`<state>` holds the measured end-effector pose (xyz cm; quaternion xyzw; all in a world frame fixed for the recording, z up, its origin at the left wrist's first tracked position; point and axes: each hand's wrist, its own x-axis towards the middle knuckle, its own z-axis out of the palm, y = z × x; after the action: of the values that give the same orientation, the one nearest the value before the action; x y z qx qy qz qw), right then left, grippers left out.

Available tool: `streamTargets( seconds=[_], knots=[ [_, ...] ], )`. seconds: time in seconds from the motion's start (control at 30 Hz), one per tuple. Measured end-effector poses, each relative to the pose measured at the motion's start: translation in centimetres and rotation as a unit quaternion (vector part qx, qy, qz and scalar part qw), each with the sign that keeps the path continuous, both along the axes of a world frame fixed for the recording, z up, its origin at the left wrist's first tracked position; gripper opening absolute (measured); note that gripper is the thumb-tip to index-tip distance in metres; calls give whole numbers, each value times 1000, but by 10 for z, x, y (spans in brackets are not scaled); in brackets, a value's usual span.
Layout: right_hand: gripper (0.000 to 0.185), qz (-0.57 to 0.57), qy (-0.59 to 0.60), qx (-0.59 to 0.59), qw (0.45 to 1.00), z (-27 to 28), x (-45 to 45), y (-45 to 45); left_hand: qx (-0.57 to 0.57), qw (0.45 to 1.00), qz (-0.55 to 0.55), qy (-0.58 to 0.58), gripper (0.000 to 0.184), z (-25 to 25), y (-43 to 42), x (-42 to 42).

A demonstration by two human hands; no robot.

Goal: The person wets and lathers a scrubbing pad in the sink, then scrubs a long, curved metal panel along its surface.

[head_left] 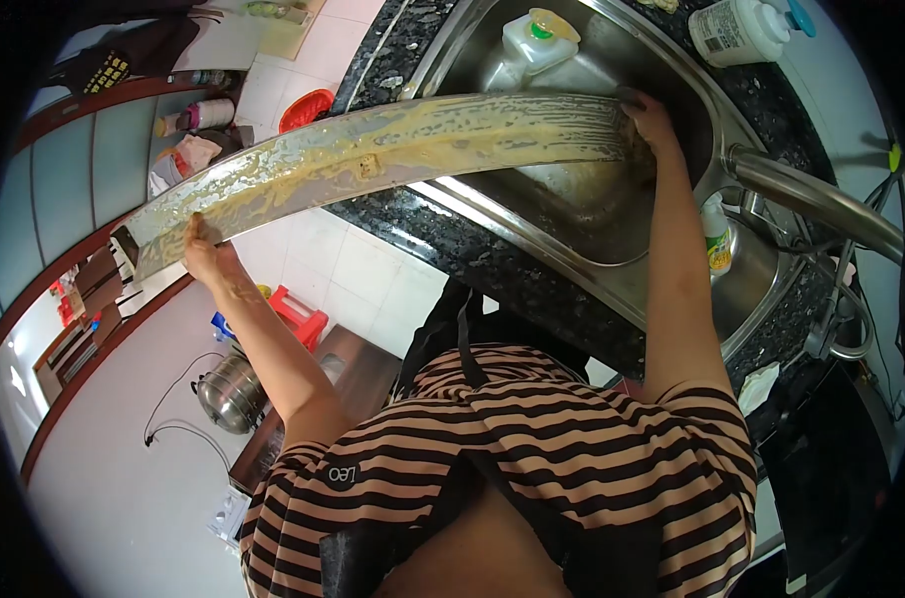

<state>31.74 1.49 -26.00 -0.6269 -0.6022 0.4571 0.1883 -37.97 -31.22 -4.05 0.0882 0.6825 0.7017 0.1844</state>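
Observation:
A long, flat metal panel (373,149), smeared with yellowish grime and wet foam, spans from the left side of the view to over the sink basin (582,224). Near its left end, my left hand (205,254) grips the lower edge, fingers closed on it. At the panel's right end, above the basin, my right hand (649,122) is closed round something dark that touches the streaked surface; what it is I cannot make out. A white bottle with a green and yellow top (542,42) lies in the back of the basin.
On the right stand the faucet (821,194), a white pump bottle (736,32) and a spray bottle (716,237) by the smaller basin. A steel pot (228,394) and a red stool (298,317) are at the lower left. Black speckled counter (442,239) edges the sink.

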Motion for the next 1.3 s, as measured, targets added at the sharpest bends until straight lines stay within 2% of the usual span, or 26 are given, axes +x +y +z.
streamTargets(
  seconds=[0.03, 0.07, 0.13, 0.2, 0.23, 0.33, 0.43, 0.53, 0.63, 0.67, 0.77, 0.83, 0.93, 0.97, 1.03, 1.1, 1.13, 1.2, 1.23, 1.3],
  knots=[
    [43, -4, 13, -6, 1000, -4, 2, -3, 7, 999, 29, -16, 27, 8, 13, 9],
    [45, 1, -28, -19, 999, -6, 3, -6, 15, 998, 59, -32, 27, 14, 23, 16],
    [51, 11, -107, -45, 993, 1, 0, -16, 57, 996, 50, -39, 19, 8, 21, 10],
    [51, 14, -172, 14, 985, 5, -5, -18, 61, 996, 61, -18, 16, 2, 23, 11],
    [52, 14, -205, 40, 978, 9, -6, -22, 20, 995, 95, 4, 16, 7, 29, 26],
    [61, 34, -272, 18, 961, 38, -15, -27, 19, 986, 162, -16, 13, 6, 34, 50],
    [66, -70, -288, -8, 955, 34, -23, -33, 105, 982, 151, -52, 8, -5, 24, 48],
    [59, -147, -307, -80, 937, 44, -42, -48, 104, 973, 200, 47, 12, -4, 34, 55],
    [51, -205, -258, 105, 938, -7, -37, -65, 123, 965, 222, 61, 18, 12, 44, 75],
    [47, -209, -264, 100, 936, -11, -29, -67, 119, 963, 233, 62, 18, 16, 44, 80],
    [35, -234, -264, 107, 930, 14, -19, -76, 118, 960, 247, 66, 19, 22, 48, 92],
    [28, -269, -243, 127, 923, 56, -24, -69, 119, 963, 230, 69, 21, 26, 52, 105],
    [34, -175, -196, 201, 944, 71, -33, -51, 122, 972, 188, 72, 26, 13, 51, 99],
    [34, -144, -238, 190, 942, 65, -34, -48, 126, 970, 195, 77, 27, 6, 52, 98],
    [33, -84, -317, 166, 930, 37, -33, -43, 143, 964, 216, 66, 27, 14, 66, 115],
    [30, -72, -307, 200, 928, -3, -19, -57, 164, 962, 206, 67, 25, 15, 67, 123],
    [28, -66, -303, 220, 925, -3, -16, -60, 179, 959, 205, 79, 29, 14, 68, 128],
    [27, 43, -386, 103, 916, 16, -14, -60, 217, 948, 209, 104, 38, 13, 73, 134],
    [26, 98, -423, 40, 900, 34, -19, -64, 197, 953, 212, 87, 41, 8, 69, 128],
    [24, 31, -377, 186, 907, 70, -37, -63, 156, 962, 217, 55, 46, -4, 54, 113]
  ],
)
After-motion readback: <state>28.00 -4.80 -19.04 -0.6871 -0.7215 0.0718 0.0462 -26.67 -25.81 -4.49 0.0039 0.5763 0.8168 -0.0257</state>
